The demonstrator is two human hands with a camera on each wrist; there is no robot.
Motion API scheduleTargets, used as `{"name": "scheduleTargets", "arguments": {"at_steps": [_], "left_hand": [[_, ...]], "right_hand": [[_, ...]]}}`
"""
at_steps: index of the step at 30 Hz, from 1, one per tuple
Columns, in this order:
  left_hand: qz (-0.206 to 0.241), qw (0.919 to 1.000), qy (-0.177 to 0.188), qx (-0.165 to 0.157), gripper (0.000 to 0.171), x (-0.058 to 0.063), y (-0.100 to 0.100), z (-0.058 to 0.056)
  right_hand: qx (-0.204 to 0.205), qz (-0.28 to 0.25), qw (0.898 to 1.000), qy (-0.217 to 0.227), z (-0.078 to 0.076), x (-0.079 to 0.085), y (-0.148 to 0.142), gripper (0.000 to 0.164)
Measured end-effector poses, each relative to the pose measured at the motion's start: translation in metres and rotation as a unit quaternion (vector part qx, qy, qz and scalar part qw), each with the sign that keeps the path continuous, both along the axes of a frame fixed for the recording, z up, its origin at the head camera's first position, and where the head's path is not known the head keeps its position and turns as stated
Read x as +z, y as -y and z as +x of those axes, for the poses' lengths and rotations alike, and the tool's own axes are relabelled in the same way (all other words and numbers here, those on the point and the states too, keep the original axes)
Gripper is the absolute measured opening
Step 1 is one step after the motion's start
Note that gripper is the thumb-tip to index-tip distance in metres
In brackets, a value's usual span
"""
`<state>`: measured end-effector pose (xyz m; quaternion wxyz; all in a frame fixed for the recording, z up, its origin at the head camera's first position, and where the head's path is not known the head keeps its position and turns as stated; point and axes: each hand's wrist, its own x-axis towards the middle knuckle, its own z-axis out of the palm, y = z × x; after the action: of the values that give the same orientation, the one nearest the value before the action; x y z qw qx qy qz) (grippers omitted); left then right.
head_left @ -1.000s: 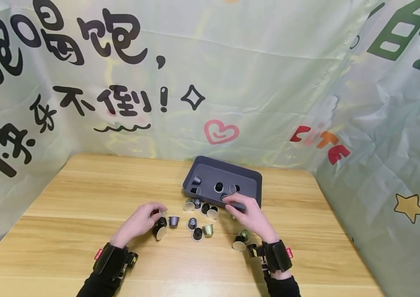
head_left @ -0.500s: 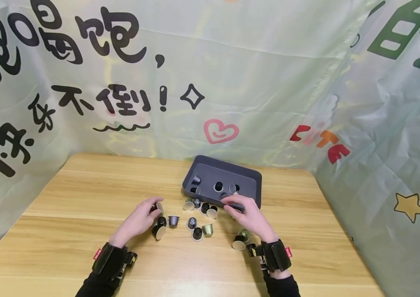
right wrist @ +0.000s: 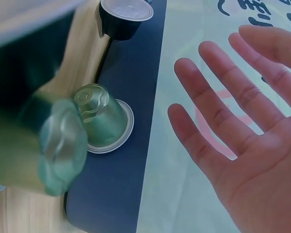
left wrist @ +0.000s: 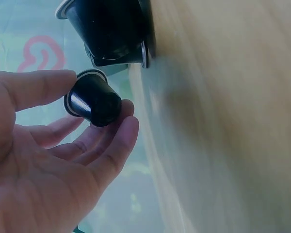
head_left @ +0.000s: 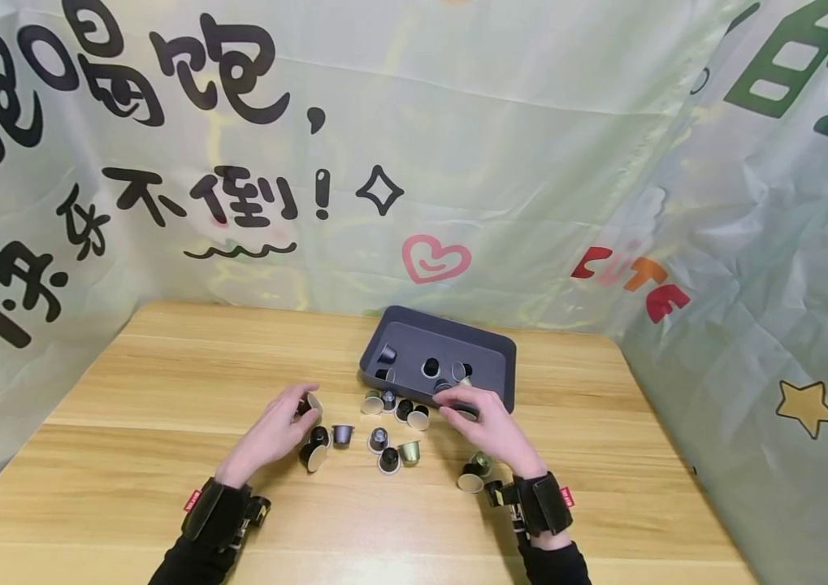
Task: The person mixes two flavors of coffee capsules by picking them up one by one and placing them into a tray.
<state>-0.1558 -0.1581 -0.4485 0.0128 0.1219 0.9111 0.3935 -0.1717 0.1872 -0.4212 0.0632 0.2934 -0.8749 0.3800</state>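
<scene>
In the head view, my left hand [head_left: 275, 426] is raised slightly at the left, with a black coffee capsule [head_left: 309, 404] pinched between thumb and fingers. The left wrist view shows that black capsule [left wrist: 94, 99] close up. Just below it lie two more black capsules [head_left: 314, 457] and a dark grey-purple capsule [head_left: 342, 436]. My right hand [head_left: 487, 418] hovers over the front rim of the dark tray [head_left: 490, 333], and its fingers hold nothing. From the right wrist, its palm [right wrist: 262, 160] shows spread fingers, beside a green capsule [right wrist: 104, 119] that overlaps the tray's wall.
Several capsules lie inside the tray, including a black one [head_left: 431, 368]. A row of capsules [head_left: 405, 409] lies along its front edge. Mid-table are a green capsule [head_left: 409, 452] and darker ones; a black capsule [head_left: 470, 479] lies by the right wrist. A printed cloth [head_left: 531, 162] hangs behind.
My left hand has lifted the black capsule up from beside the others, its pale lid now facing right. The right hand has barely moved.
</scene>
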Motion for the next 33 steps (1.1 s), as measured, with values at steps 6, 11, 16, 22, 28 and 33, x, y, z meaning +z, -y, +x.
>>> {"name": "scheduleTargets", "arguments": {"at_steps": [6, 11, 16, 22, 28, 33], "left_hand": [[0.014, 0.9999, 0.009, -0.001, 0.051, 0.0004, 0.0, 0.0001], [0.014, 0.9998, 0.013, 0.001, 0.049, 0.0009, 0.0001, 0.0005], [0.007, 0.9999, 0.009, 0.005, 0.047, 0.0007, 0.0003, 0.0007], [0.011, 0.9998, 0.013, 0.009, 0.044, 0.0008, 0.0009, 0.0014], [0.018, 0.9996, 0.02, 0.01, 0.043, 0.0011, 0.0018, 0.0018], [0.022, 0.9994, 0.025, 0.007, 0.042, 0.0014, 0.0019, 0.002]], "right_hand": [[0.001, 0.005, 1.0, 0.008, 0.0002, -0.0029, 0.0009, 0.02], [0.006, 0.017, 1.0, 0.017, 0.0006, -0.0037, 0.0026, 0.021], [0.013, 0.03, 0.999, 0.015, 0.0007, -0.0047, 0.0042, 0.022], [0.018, 0.032, 0.999, 0.013, 0.0003, -0.0054, 0.0055, 0.021], [0.018, 0.03, 0.999, 0.02, 0.0012, -0.0042, 0.0079, 0.021], [0.015, 0.034, 0.999, 0.034, 0.0024, -0.0047, 0.0093, 0.022]]}}
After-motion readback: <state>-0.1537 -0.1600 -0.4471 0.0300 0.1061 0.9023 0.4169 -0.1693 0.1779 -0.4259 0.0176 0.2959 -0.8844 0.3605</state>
